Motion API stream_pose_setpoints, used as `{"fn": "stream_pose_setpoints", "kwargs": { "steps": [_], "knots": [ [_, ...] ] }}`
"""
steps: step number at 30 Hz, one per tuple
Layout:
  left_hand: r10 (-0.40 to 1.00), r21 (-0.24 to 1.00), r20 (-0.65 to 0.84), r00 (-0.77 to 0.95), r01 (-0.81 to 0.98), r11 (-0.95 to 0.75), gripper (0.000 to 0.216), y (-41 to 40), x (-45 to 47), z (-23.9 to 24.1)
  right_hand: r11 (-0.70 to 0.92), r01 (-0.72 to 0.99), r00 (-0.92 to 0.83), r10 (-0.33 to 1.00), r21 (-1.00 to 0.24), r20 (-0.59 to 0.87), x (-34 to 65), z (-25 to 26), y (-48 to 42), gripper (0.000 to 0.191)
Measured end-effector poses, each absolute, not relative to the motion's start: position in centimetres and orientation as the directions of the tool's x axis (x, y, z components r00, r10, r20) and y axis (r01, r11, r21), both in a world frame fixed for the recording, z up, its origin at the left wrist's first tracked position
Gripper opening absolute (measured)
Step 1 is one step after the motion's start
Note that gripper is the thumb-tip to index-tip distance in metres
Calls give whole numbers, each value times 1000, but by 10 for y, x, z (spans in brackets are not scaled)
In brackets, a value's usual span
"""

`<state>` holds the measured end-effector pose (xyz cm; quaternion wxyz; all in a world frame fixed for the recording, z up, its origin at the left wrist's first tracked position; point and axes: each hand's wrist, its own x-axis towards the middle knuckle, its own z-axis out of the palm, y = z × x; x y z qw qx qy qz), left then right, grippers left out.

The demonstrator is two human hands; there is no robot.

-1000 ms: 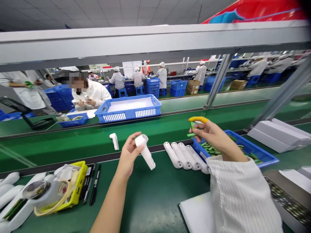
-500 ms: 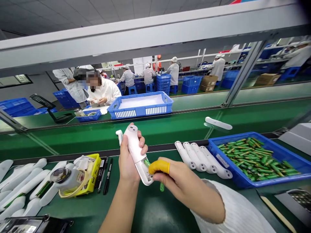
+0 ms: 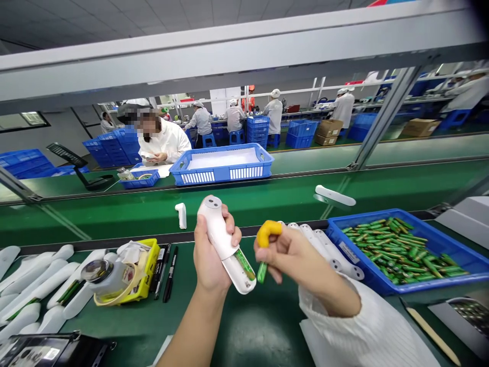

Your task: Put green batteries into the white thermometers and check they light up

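Note:
My left hand (image 3: 206,260) is wrapped round a white handheld device (image 3: 218,227), tilted, with two dark round spots on its upper end. Its lower end is uncovered, and a green battery (image 3: 243,262) lies lengthwise in that compartment. To the right of it, apart from the device, my right hand (image 3: 296,252) pinches another green battery (image 3: 262,272) that points down. A yellow finger cot (image 3: 267,232) covers one bent finger of this hand. Behind it, several white devices (image 3: 321,247) lie in a row, partly hidden.
A blue tray (image 3: 344,250) of green batteries stands at right. At left are a yellow basket (image 3: 147,270), black markers (image 3: 170,275) and several white devices (image 3: 34,275). Two white pieces lie on the green conveyor belt (image 3: 126,209). A person (image 3: 168,140) sits opposite, beside a blue crate (image 3: 221,176).
My right hand has drawn back up and right from the compartment, where a battery now shows fully. My left hand has shifted slightly right. The white pieces on the belt have moved left.

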<state>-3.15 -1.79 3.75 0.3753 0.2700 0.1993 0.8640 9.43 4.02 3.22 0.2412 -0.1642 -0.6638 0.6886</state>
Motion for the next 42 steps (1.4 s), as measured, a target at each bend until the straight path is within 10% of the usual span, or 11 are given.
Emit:
{"fn": "stream_pose_setpoints", "kwargs": {
  "steps": [9, 17, 22, 30, 42],
  "knots": [
    [762, 541, 295, -577, -556, -631, 19, -14, -25, 35, 34, -268, -718, 659, -963, 223, 100, 39, 42, 27],
    [751, 586, 199, -630, -538, -606, 24, -15, -23, 28, 713, -29, -641, 524, -700, 560, 97, 31, 23, 23],
    [645, 542, 201, -737, -465, -700, 30, -13, -27, 27, 859, -11, -571, 415, -512, 708, 91, 20, 23, 35],
    [842, 708, 392, -370, -463, -533, 36, -15, -26, 28, 405, -163, -533, 731, -900, 426, 91, 22, 36, 20],
    [829, 764, 489, -271, -326, -557, 46, -12, -52, 14, 85, -94, -817, 562, -992, 126, 96, 29, 32, 38]
  ]
}}
